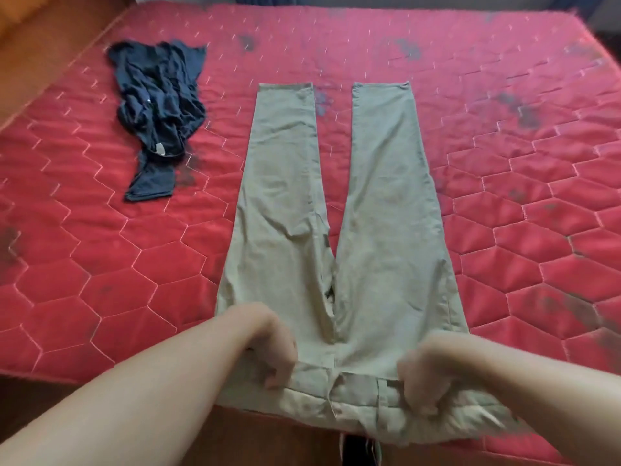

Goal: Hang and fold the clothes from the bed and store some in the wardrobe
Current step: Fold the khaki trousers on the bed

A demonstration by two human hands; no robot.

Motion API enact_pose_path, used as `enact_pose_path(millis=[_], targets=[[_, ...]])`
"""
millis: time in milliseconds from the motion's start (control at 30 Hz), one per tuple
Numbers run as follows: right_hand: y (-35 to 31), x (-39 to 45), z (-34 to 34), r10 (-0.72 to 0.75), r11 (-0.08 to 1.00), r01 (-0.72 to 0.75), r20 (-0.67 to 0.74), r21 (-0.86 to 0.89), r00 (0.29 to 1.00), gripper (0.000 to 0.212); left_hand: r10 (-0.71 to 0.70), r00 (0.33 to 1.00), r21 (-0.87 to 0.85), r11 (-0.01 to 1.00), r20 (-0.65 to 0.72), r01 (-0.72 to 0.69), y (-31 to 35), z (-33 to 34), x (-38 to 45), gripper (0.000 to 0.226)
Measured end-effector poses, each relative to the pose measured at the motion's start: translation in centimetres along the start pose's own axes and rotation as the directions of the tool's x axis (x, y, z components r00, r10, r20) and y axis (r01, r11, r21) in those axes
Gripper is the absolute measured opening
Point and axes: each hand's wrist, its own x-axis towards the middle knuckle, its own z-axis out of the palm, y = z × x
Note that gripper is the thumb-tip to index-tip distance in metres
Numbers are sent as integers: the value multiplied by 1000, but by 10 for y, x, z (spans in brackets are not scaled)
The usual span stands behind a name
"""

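While both hands grip the waistband, the khaki trousers [339, 210] lie spread on the red mattress [504, 196], their 2 legs stretched away from the person and parted in a narrow V, the waist hanging just over the near edge. The left hand [272, 351] has its fingers curled round the waistband on one side, and the right hand [423, 381], somewhat blurred, appears to clutch the other side the same way. The likeliest slip from here is an uneven fold: the legs are not aligned, so bringing 1 over the other without matching the hems would leave a crooked, creased stack. The fabric near the crotch is already puckered, and a pull on the waist could drag that wrinkle down the legs. Because the waist overhangs the edge, letting go of either side might let the trousers slide toward the floor. The crumpled dark blue garment [158, 109] lies well apart to the left, untouched, so it should not interfere.
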Motion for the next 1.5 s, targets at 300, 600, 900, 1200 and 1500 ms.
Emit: enact_pose_path(millis=[300,600,900,1200,1500], targets=[[53,-4,-109,204,979,-110,-751,173,628,17,-47,686,-100,994,-726,-37,-52,-82,-13,38],[114,67,-172,330,944,-146,-835,296,440,8,-79,335,-85,996,-939,-3,-67,-167,50,41],[125,99,-246,309,895,331,-951,301,28,14,-33,-43,-24,978,-999,-207,-64,-193,111,25],[90,166,-174,-26,982,183,-938,41,346,64,-34,363,-33,999,-931,9,-96,-171,163,65],[72,166,-279,156,979,78,-939,188,307,46,-152,353,-142,988,-923,54,-181,-256,146,59]])
